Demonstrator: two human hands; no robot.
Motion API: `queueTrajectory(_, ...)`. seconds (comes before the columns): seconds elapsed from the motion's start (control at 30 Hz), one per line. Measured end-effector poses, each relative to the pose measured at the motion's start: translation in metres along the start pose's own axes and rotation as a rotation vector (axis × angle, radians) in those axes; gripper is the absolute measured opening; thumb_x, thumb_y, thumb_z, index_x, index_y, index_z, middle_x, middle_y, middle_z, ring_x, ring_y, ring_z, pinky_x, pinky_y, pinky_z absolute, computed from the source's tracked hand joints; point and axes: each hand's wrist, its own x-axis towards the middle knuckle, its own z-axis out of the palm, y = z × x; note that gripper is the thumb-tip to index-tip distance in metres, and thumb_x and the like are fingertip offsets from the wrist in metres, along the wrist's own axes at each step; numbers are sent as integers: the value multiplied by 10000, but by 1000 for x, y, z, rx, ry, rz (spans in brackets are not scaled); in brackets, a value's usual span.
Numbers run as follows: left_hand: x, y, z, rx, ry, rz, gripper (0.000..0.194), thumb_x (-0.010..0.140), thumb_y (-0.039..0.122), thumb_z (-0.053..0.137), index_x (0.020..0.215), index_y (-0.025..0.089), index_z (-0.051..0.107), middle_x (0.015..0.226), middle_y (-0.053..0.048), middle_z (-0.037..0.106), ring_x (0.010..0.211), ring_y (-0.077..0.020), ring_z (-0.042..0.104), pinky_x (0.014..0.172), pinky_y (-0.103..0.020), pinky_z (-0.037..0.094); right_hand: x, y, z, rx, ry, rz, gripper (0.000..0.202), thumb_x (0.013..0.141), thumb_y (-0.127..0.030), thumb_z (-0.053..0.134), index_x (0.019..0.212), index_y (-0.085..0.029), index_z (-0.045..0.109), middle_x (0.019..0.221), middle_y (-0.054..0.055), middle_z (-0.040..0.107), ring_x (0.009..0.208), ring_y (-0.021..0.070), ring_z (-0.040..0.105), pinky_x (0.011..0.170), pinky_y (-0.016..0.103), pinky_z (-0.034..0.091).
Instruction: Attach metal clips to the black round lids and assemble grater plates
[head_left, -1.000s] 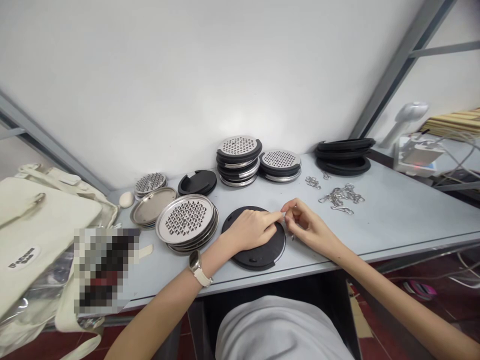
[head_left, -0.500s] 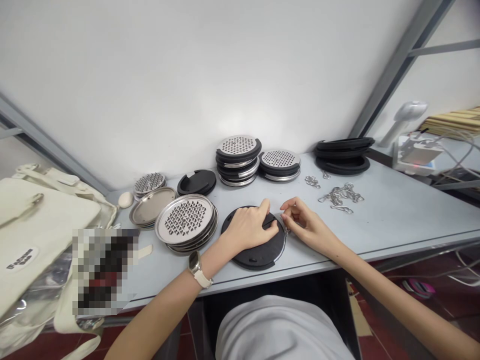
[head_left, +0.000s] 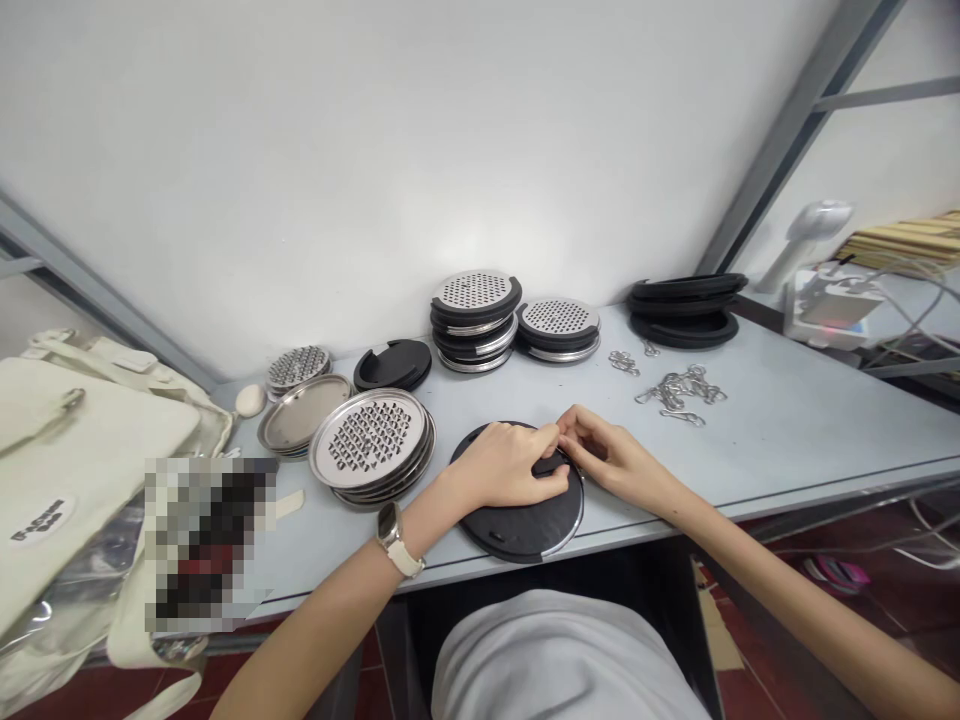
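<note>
A black round plastic holder (head_left: pixel 517 525) with a metal edge at its right lies near the table's front. My left hand (head_left: pixel 506 465) rests across it, fingers curled and thumb over its upper right part. At the holder's upper right rim, my right hand (head_left: pixel 611 460) is closed in a pinch, its fingertips meeting those of my left hand. What the pinch holds is hidden; a tiny metal glint shows below it. Left of the holder sits a stack of round metal graters (head_left: pixel 371 440). Wire clips (head_left: pixel 682 388) lie in a loose pile to the right.
Behind stand two stacks of graters in black holders (head_left: pixel 476 320) (head_left: pixel 559 330), and black rings (head_left: pixel 684 312). Another black holder (head_left: pixel 394 365), metal discs (head_left: pixel 304 415) and a small grater stack (head_left: pixel 298 368) are at left, beside a cream bag (head_left: pixel 90 430). A white device (head_left: pixel 825 305) stands right.
The black holder has shifted slightly right and toward me. My left fingers, raised before, have come down to meet my right fingertips at the rim.
</note>
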Motion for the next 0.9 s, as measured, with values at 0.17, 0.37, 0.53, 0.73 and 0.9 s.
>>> queueTrajectory(0.17, 0, 0, 0, 20, 6, -24, 162, 838, 362, 499, 883, 207, 512, 770, 6, 671, 685, -191, 648, 593, -282, 425, 0, -2, 0, 11, -13, 2, 160, 928, -383, 456, 871, -235, 479, 809, 24, 633, 699, 175, 573, 645, 299, 453)
queueTrajectory(0.37, -1, -1, 1, 68, 51, -47, 161, 826, 357, 506, 901, 215, 502, 766, 16, 676, 659, -199, 648, 543, -286, 393, 1, -5, 0, 8, -16, 6, 197, 935, -408, 439, 881, -225, 487, 825, 32, 660, 649, 155, 534, 598, 273, 409)
queueTrajectory(0.53, 0, -1, 1, 90, 58, -56, 161, 828, 361, 504, 900, 217, 500, 759, 19, 676, 645, -201, 646, 532, -288, 385, 1, -6, 1, 14, -19, -4, 225, 934, -434, 435, 879, -222, 487, 793, 24, 637, 651, 149, 530, 600, 263, 408)
queueTrajectory(0.73, 0, -2, 0, 125, 42, -23, 297, 857, 355, 467, 1112, 203, 484, 755, -8, 680, 675, -219, 654, 558, -288, 416, 0, -3, 2, 1, 5, 4, 221, 941, -431, 422, 948, -215, 471, 707, -5, 565, 591, 125, 466, 543, 239, 378)
queueTrajectory(0.9, -1, -3, 2, 123, 56, -12, 290, 868, 354, 457, 1109, 196, 494, 775, -20, 689, 694, -222, 661, 582, -288, 434, 0, -2, 2, 19, 10, 24, 210, 947, -419, 411, 1033, -228, 415, 658, -45, 511, 559, 113, 435, 533, 223, 370)
